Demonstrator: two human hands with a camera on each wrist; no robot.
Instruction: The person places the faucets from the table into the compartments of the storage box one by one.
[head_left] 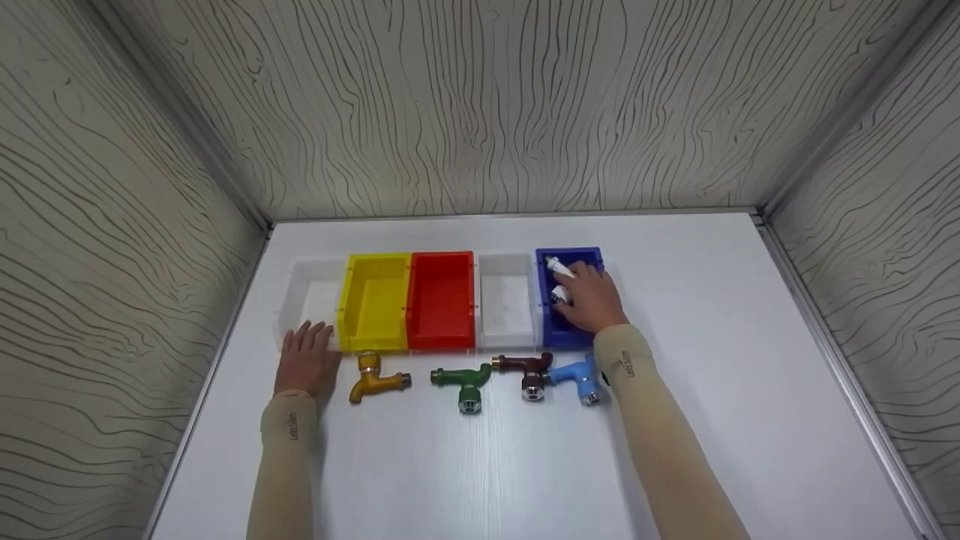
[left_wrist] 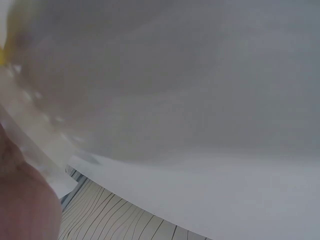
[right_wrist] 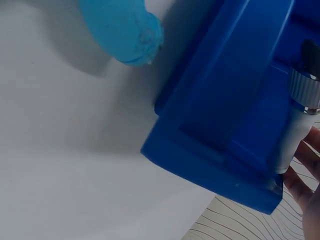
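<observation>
In the head view my right hand (head_left: 592,298) grips a white tap (head_left: 562,268) inside the blue bin (head_left: 553,330). The right wrist view shows the white tap (right_wrist: 292,137) with its ribbed silvery part, and fingers (right_wrist: 305,159) against it, at the blue bin's wall (right_wrist: 210,105). My left hand (head_left: 304,358) rests at the front rim of the clear bin (head_left: 300,281) on the far left, fingers extended. Only a blurred part of that hand (left_wrist: 27,205) shows in the left wrist view, beside a translucent edge (left_wrist: 37,127).
Along the bins' front lie a mustard-yellow tap (head_left: 379,382), a green tap (head_left: 463,379), a brown tap (head_left: 529,367) and a light blue tap (head_left: 579,373). Between the outer bins stand a yellow bin (head_left: 379,300), a red bin (head_left: 442,300) and a whitish bin (head_left: 506,300).
</observation>
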